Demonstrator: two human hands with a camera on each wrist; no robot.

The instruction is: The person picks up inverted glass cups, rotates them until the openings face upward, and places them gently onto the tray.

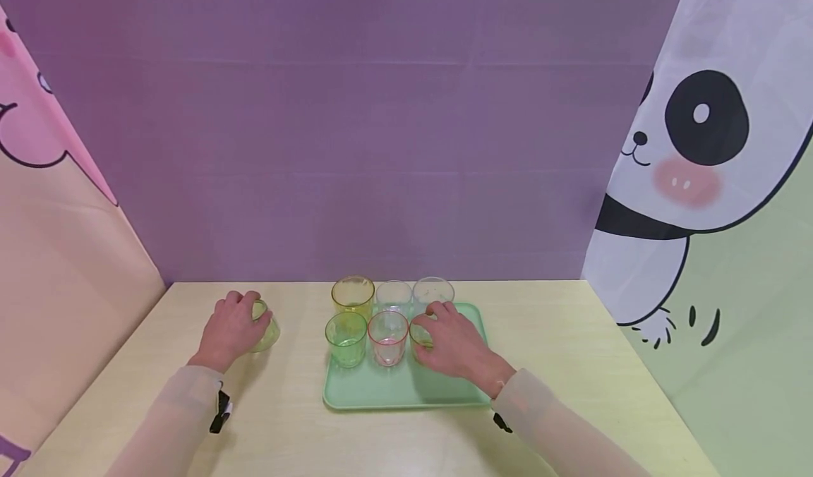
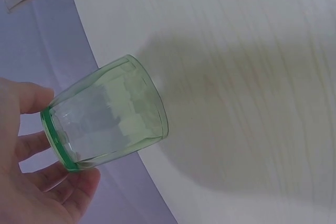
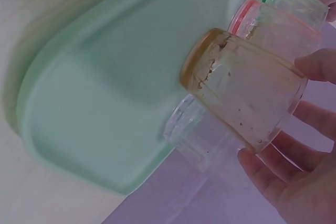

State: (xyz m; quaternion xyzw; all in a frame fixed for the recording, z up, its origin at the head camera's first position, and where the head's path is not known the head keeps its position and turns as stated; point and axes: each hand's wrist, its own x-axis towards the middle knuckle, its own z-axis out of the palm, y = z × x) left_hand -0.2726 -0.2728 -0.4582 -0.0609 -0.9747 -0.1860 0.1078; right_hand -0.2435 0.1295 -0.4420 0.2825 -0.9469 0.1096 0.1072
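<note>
My left hand [image 1: 236,327] grips a pale green glass [image 1: 265,329] that stands on the table left of the tray. In the left wrist view the fingers [image 2: 31,148] curl round the rim of the green glass [image 2: 113,114], whose base meets the tabletop. My right hand [image 1: 444,332] grips an amber-tinted glass [image 1: 419,336] at the front right of the mint green tray [image 1: 406,392]. The right wrist view shows the amber glass [image 3: 244,90] between my fingers [image 3: 317,64]. Whether its base touches the tray [image 3: 105,103] I cannot tell.
Also on the tray stand a green glass [image 1: 346,338], a pink glass [image 1: 387,337], a tall yellow glass [image 1: 352,295] and two clear glasses [image 1: 394,297] [image 1: 433,291]. Purple backdrop behind, printed curtains at both sides. The table's near edge lies below my sleeves.
</note>
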